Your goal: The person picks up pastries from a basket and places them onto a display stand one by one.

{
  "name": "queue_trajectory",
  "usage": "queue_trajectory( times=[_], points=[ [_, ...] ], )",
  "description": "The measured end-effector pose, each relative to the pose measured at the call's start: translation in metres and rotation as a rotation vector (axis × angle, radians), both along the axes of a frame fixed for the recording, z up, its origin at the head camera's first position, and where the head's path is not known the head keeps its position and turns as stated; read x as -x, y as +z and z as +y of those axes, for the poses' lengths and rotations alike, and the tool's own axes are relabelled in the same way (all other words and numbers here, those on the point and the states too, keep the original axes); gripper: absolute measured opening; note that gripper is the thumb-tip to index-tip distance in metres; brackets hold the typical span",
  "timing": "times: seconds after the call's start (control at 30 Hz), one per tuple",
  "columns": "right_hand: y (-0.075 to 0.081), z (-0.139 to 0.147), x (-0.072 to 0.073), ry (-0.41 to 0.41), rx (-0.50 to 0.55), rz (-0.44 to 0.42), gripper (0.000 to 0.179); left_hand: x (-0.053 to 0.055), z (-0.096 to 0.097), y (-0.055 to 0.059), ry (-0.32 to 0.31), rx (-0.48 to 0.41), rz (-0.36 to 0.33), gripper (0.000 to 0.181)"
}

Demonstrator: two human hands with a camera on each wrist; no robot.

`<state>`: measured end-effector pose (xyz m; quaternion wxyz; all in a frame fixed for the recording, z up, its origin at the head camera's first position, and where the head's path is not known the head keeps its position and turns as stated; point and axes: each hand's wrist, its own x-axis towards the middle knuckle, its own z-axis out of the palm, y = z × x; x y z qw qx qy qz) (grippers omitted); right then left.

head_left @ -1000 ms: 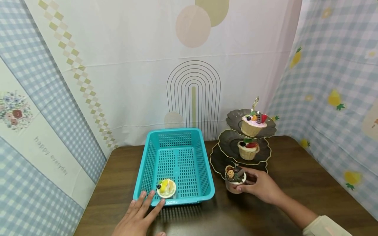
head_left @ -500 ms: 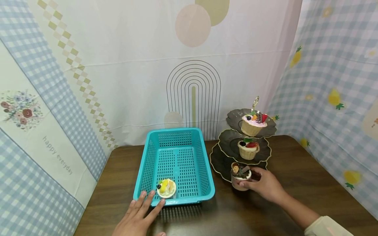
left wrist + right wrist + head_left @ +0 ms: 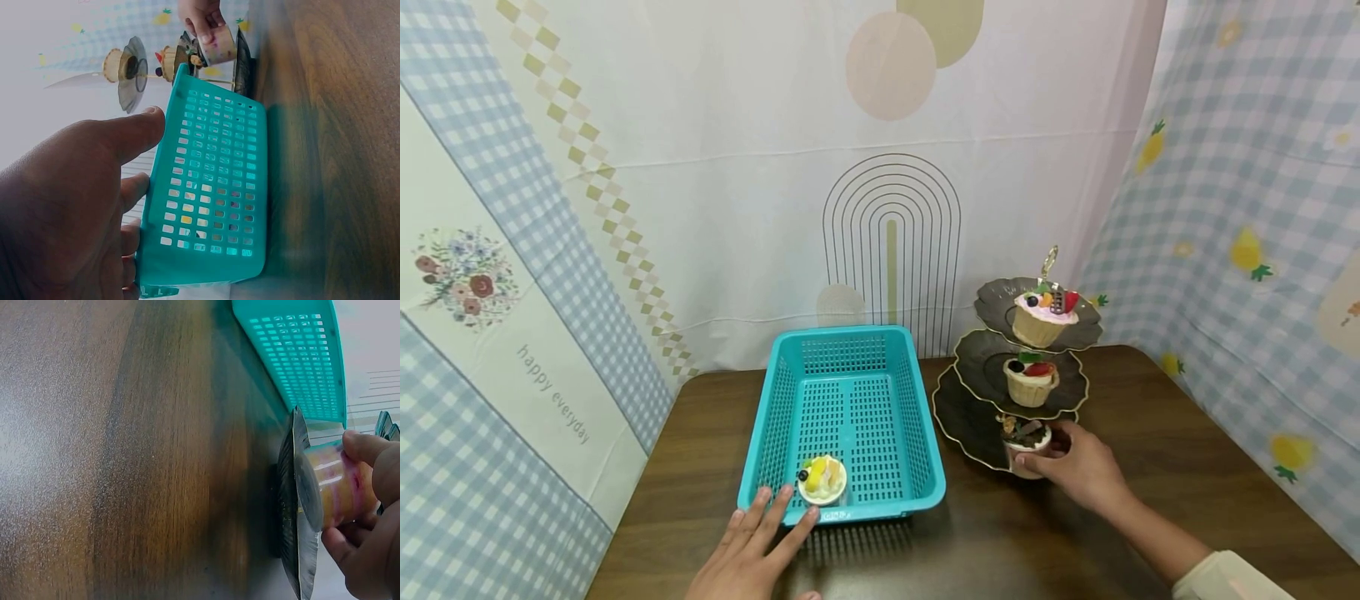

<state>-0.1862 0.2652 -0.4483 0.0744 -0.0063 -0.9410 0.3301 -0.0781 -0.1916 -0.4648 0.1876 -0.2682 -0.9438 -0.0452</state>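
Observation:
My right hand (image 3: 1086,471) grips a clear dessert cup (image 3: 1026,432) topped with dark chocolate and a cookie, thumb on one side and fingers on the other. In the right wrist view the cup (image 3: 334,484) is low at the bottom plate (image 3: 297,531) of a three-tier stand, its base close to the plate's surface. The left hand (image 3: 748,542) lies with spread, straight fingers at the near left rim of a turquoise basket (image 3: 932,467). Inside that basket, near those fingers, stands a cream cup (image 3: 823,481) topped with yellow fruit.
On the stand's top plate (image 3: 992,304) sits a pink-cream cupcake (image 3: 1041,321). A cupcake with strawberry and blueberry (image 3: 1030,383) is on the middle plate (image 3: 977,358). The brown wooden table (image 3: 715,417) ends at hanging cloths (image 3: 737,225) behind and at both sides.
The right hand has moved the chocolate dessert cup rightward from beside the stand's front edge onto or just over the bottom plate. The left hand and basket stay put.

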Motion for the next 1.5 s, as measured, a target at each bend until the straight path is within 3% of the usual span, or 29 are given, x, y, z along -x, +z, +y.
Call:
queue_trajectory(
  times=[0.33, 0.63, 0.97, 1.5],
  points=[
    [0.001, 0.003, 0.000, -0.056, -0.061, -0.011, 0.078, 0.001, 0.000, -0.001, -0.003, -0.006, 0.027, 0.083],
    [-0.001, 0.007, 0.000, -0.110, -0.055, -0.058, 0.087, 0.001, 0.000, -0.001, -0.006, -0.012, 0.030, 0.083],
    [-0.001, 0.008, 0.006, -0.108, -0.084, 0.017, 0.064, 0.003, -0.001, -0.002, -0.004, 0.012, 0.038, 0.083],
    [-0.008, 0.009, 0.016, -0.098, -0.096, 0.085, 0.045, 0.002, -0.001, -0.001, 0.007, -0.023, 0.038, 0.080]
  ],
)
